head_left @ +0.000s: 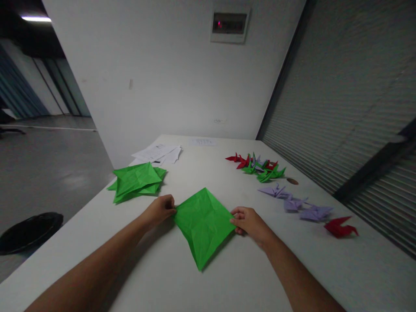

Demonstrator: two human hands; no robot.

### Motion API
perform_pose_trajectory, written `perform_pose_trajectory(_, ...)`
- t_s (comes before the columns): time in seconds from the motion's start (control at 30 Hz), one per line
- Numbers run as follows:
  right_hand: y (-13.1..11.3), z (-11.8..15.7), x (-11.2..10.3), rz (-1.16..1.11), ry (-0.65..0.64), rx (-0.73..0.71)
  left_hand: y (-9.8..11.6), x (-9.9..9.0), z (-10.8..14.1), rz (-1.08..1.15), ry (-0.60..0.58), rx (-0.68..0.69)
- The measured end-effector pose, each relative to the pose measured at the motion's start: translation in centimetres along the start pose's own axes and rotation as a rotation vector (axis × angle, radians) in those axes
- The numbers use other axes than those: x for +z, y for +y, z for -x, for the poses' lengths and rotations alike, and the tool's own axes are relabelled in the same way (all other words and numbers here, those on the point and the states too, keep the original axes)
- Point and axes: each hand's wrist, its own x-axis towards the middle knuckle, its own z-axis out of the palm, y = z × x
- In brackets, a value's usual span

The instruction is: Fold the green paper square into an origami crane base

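A creased green square of origami paper (204,223) lies turned like a diamond in front of me, one corner pointing at me. My left hand (161,209) pinches its left corner between thumb and fingers. At the opposite corner my right hand (246,221) is closed on the paper's edge, thumb on top. Shadow under the lower edges suggests the sheet is slightly raised off the white table (253,277). Left of it rests a loose stack of creased green sheets (138,180).
Along the right side sit a pile of red, green and purple folded paper cranes (256,167), several purple cranes (294,203) and a red crane (340,227). Printed papers (159,153) lie at the back left. A black bin (30,232) stands on the floor beyond the table's left edge.
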Motion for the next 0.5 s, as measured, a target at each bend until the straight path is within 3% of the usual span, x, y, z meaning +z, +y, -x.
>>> perform_pose_trajectory(0.3,0.0,-0.1,0.0,0.006,0.013,0.018,0.0,0.0,-0.2,0.041,0.003,-0.014)
perform_pose_trajectory(0.5,-0.6,0.2,-0.1,-0.038,-0.015,-0.003,1.3,-0.2,0.4,0.172,0.001,-0.069)
